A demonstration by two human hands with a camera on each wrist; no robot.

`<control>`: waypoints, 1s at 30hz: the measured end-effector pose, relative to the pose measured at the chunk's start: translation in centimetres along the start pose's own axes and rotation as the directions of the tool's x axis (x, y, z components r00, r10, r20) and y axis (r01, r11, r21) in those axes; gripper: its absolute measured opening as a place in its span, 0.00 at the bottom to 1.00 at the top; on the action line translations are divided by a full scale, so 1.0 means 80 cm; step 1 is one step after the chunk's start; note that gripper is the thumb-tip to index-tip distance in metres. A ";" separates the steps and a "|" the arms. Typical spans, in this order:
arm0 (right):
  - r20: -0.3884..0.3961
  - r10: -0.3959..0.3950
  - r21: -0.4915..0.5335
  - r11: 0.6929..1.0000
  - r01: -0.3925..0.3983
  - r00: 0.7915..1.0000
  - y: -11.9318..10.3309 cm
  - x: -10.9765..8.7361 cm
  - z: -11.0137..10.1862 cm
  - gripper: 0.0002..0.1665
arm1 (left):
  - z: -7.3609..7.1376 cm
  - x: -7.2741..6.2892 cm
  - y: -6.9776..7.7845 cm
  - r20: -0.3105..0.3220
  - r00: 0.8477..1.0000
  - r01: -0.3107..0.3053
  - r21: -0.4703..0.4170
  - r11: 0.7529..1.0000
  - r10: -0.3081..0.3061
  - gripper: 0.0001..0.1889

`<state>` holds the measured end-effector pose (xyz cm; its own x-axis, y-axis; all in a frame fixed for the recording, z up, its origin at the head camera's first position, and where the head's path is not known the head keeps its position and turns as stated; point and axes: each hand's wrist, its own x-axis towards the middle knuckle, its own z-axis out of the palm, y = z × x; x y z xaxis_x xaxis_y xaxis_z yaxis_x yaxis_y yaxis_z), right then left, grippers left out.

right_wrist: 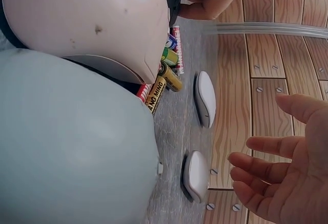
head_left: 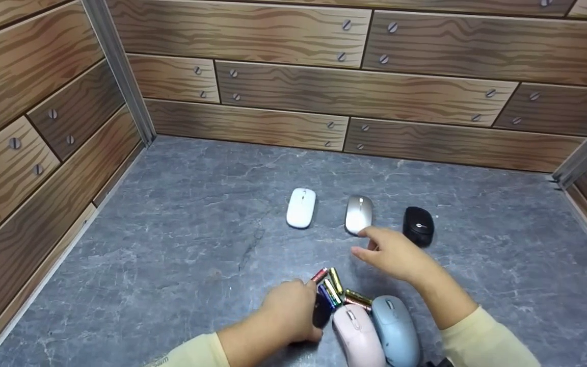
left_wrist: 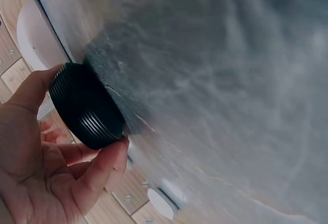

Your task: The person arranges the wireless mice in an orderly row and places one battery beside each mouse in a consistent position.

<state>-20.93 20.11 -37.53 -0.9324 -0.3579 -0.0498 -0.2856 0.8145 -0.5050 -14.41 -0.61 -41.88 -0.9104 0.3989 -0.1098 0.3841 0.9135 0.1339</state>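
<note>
My left hand (head_left: 288, 310) grips a black mouse (left_wrist: 84, 106) with ribbed sides, thumb at one end and fingers at the other; the palm covers much of it from above. Several coloured batteries (head_left: 332, 291) lie in a loose heap just right of that hand. My right hand (head_left: 395, 252) holds nothing, its fingers spread and slightly bent in the right wrist view. From the head view its fingertips overlap the near end of a silver mouse (head_left: 358, 211); whether they touch it I cannot tell. A second black mouse (head_left: 419, 226) lies beyond the right hand.
A white mouse (head_left: 301, 208) lies left of the silver one, in the same back row. Close to the front, a pink mouse (head_left: 358, 339) and a blue mouse (head_left: 396, 331) sit side by side against the batteries. Wood-patterned walls (head_left: 283, 84) enclose the grey marbled surface (head_left: 181, 229).
</note>
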 end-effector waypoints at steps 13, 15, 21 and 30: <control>0.007 0.003 -0.008 1.000 -0.003 1.000 -0.001 0.002 -0.002 0.27 | -0.014 0.000 -0.003 -0.005 1.000 0.001 -0.062 0.998 -0.002 0.34; 0.004 0.001 -0.008 1.000 -0.001 1.000 -0.002 0.003 -0.003 0.26 | -0.019 0.002 -0.005 -0.012 1.000 0.001 -0.084 0.997 -0.002 0.32; 0.002 -0.003 -0.017 1.000 0.003 1.000 -0.004 0.008 -0.006 0.26 | -0.034 0.013 -0.015 -0.028 0.999 0.028 -0.120 0.992 -0.032 0.31; 0.003 0.011 -0.014 1.000 -0.011 1.000 -0.004 0.016 -0.007 0.24 | -0.044 0.047 -0.035 -0.028 0.991 0.125 -0.192 0.973 -0.133 0.39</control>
<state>-22.14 19.63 -36.94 -0.9349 -0.3501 -0.0579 -0.2783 0.8245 -0.4926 -19.46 -1.91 -39.21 -0.9573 0.2715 -0.0990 0.2305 0.9239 0.3054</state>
